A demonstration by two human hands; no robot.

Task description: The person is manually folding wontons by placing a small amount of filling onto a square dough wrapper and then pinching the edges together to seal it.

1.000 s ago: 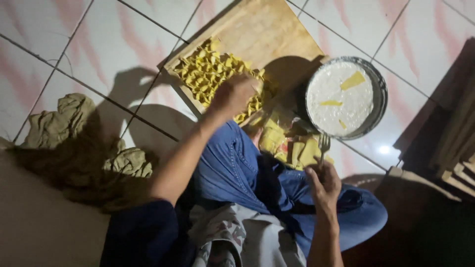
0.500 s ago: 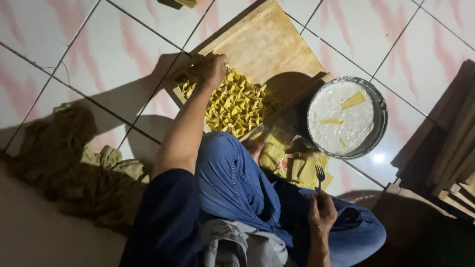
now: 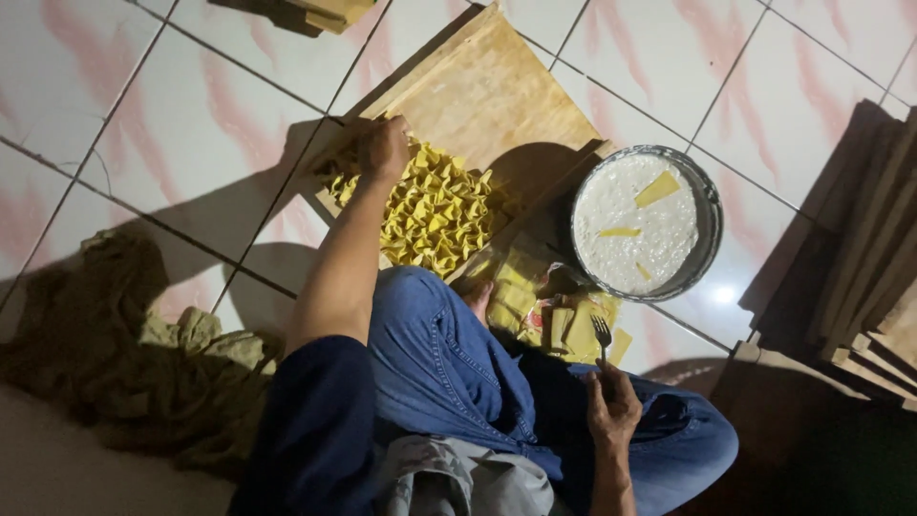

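Observation:
My left hand (image 3: 383, 148) reaches out to the far left edge of a pile of folded yellow dumplings (image 3: 435, 215) on a wooden board (image 3: 497, 91), fingers closed down on the pile; what it grips is hidden. My right hand (image 3: 611, 406) rests over my blue-jeaned knee and holds a metal fork (image 3: 602, 334) upright, tines up. A round metal bowl (image 3: 702, 205) of white filling with a few yellow wrapper pieces in it stands to the right of the board. Flat yellow wrappers (image 3: 564, 320) lie between my leg and the bowl.
I sit cross-legged on a white and pink tiled floor (image 3: 124, 86). A crumpled olive cloth (image 3: 115, 354) lies at my left. Stacked wooden boards (image 3: 860, 277) rise at the right, and more wood (image 3: 306, 11) sits at the top edge.
My left hand has moved from the right side of the dumpling pile up to its far left edge. The right hand has stayed over the knee with the fork.

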